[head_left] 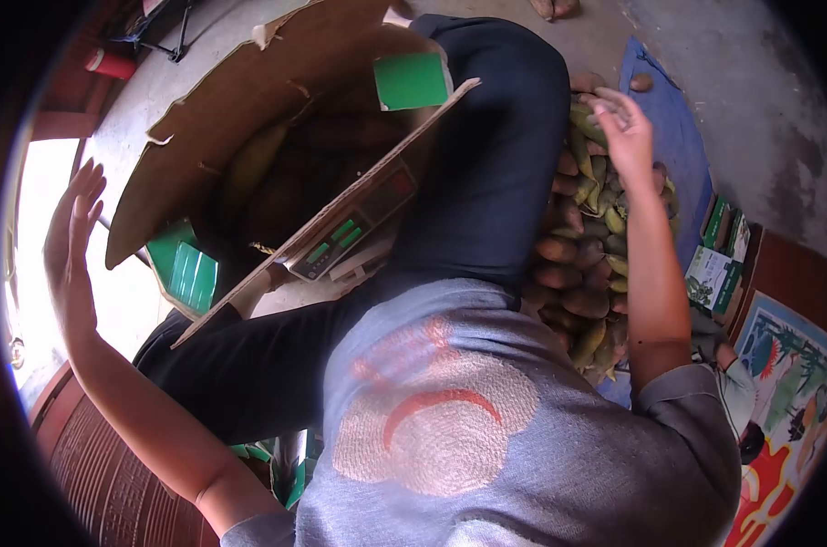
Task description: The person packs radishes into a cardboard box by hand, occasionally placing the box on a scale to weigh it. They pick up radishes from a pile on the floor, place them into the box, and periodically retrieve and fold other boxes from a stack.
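Observation:
My left hand (72,232) is raised at the far left, just beyond the edge of a large open cardboard box (217,105). Its fingers are stretched out and it holds nothing. On the other side, my right hand (625,137) hovers over or touches the top of a pile of oblong brown and green produce (578,260). The fingers are partly bent and apart, with nothing visible in them. Similar long produce (254,169) lies inside the box in deep shadow. A scale with lit green displays (331,246) stands against the box, partly hidden by it.
Under the pile lies a blue sheet (682,137). Green and white cartons (716,255) and a colourful printed panel (787,383) are at the right. My dark-trousered leg (491,155) separates box and pile. A brown ridged wooden piece (113,456) is at lower left.

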The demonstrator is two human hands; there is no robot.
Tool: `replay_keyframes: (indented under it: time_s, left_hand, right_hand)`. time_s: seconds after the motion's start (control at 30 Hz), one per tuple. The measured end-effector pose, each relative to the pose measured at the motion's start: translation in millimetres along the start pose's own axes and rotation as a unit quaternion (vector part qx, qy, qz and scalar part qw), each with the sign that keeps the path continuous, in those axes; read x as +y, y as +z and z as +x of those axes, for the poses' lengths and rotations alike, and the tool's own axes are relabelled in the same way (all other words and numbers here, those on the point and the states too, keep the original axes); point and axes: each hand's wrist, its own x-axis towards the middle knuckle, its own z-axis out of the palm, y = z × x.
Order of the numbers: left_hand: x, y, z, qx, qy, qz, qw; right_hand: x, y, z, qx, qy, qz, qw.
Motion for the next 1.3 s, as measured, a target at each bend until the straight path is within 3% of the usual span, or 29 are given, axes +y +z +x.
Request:
replay_keyframes:
  time_s: [0.03, 0.17, 0.2, 0.27, 0.33, 0.37, 0.4, 0.43, 0.5, 0.57, 0.67, 0.77, 0.83, 0.9, 1.0, 1.07, 1.17, 1.27, 1.3]
  left_hand:
    - [-1.4, -3.2, -0.7, 0.011, -0.008, 0.000, 1.000]
    - [-13.7, -15.2, -5.5, 0.030, -0.037, -0.042, 0.998]
    - [-12.7, -16.5, -7.8, 0.033, -0.051, -0.064, 0.996]
    - [-15.7, -19.9, -12.8, 0.042, -0.084, -0.109, 0.990]
    - [-18.9, -20.6, -18.1, 0.061, -0.115, -0.143, 0.981]
    - [-19.0, -20.8, -21.9, 0.072, -0.133, -0.159, 0.976]
    - [-18.0, -21.1, -25.6, 0.077, -0.150, -0.186, 0.968]
    - [-18.0, -21.0, -28.4, 0.084, -0.165, -0.196, 0.963]
    - [-20.0, -22.9, -37.0, 0.103, -0.195, -0.214, 0.952]
    - [-21.8, -22.9, -44.0, 0.132, -0.240, -0.248, 0.929]
    - [-31.3, -23.3, -54.2, 0.174, -0.266, -0.305, 0.898]
    - [-35.9, -22.1, -58.3, 0.179, -0.280, -0.300, 0.894]
    - [-32.4, -15.5, -58.6, 0.186, -0.294, -0.287, 0.893]
    - [-34.7, -14.1, -59.4, 0.180, -0.301, -0.280, 0.894]
    - [-35.0, -13.0, -58.6, 0.173, -0.302, -0.264, 0.900]
    - [-31.5, -10.3, -56.1, 0.176, -0.293, -0.253, 0.905]
    - [-22.5, -10.5, -51.4, 0.174, -0.288, -0.243, 0.910]
    - [-18.0, -15.4, -44.4, 0.173, -0.254, -0.216, 0.927]
    - [-14.9, -17.4, -40.7, 0.170, -0.241, -0.206, 0.933]
  right_hand:
    - [19.3, 1.1, -10.6, 0.005, 0.072, -0.033, 0.997]
    - [126.0, 11.2, -47.7, -0.078, 0.134, -0.127, 0.980]
    - [145.0, 20.1, -60.5, -0.076, 0.109, -0.227, 0.965]
    - [165.1, 36.1, -77.9, -0.199, 0.234, -0.202, 0.930]
    - [252.2, 54.8, -118.4, -0.253, 0.007, -0.376, 0.892]
    - [265.8, 62.1, -135.5, -0.286, 0.029, -0.305, 0.908]
    - [271.1, 68.1, -157.9, -0.318, 0.052, -0.231, 0.918]
    - [275.0, 73.8, -177.5, -0.271, 0.142, -0.169, 0.937]
    - [262.6, 80.2, -200.9, -0.242, 0.187, -0.207, 0.929]
    - [224.9, 82.0, -202.3, -0.273, 0.088, -0.401, 0.870]
    - [261.6, 86.5, -224.4, -0.191, 0.076, -0.365, 0.908]
    - [240.7, 81.8, -215.9, -0.318, -0.055, -0.537, 0.780]
    - [313.7, 81.4, -239.7, -0.310, 0.011, -0.492, 0.813]
    - [323.0, 84.4, -242.3, -0.307, 0.022, -0.499, 0.810]
    - [285.2, 82.9, -230.0, -0.299, -0.053, -0.564, 0.768]
    - [331.6, 84.7, -231.8, -0.287, -0.119, -0.575, 0.757]
    - [285.3, 77.7, -218.9, -0.318, -0.008, -0.540, 0.780]
    - [235.9, 61.4, -193.3, -0.446, 0.142, -0.577, 0.669]
    - [221.2, 55.4, -182.8, -0.429, 0.166, -0.569, 0.681]
